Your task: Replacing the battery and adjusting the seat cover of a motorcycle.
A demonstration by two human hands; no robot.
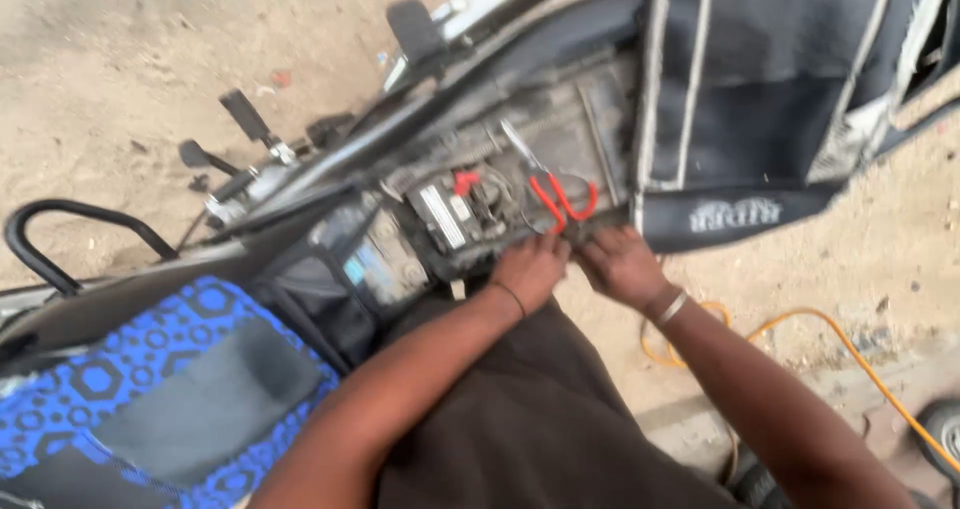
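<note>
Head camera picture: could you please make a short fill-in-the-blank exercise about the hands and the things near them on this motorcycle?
1. The scissors lying in the open compartment have handles of ____ colour.
2. The cable lying on the sandy ground is ____.
3. The seat cover at the lower left has a black and ____ hexagon pattern.
4. The metal bangle is on the wrist of the ____ hand.

Missing words: red; orange; blue; right

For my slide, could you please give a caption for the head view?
Both hands, left and right, work beside red-handled pliers and a battery under a motorbike's raised seat.
</note>
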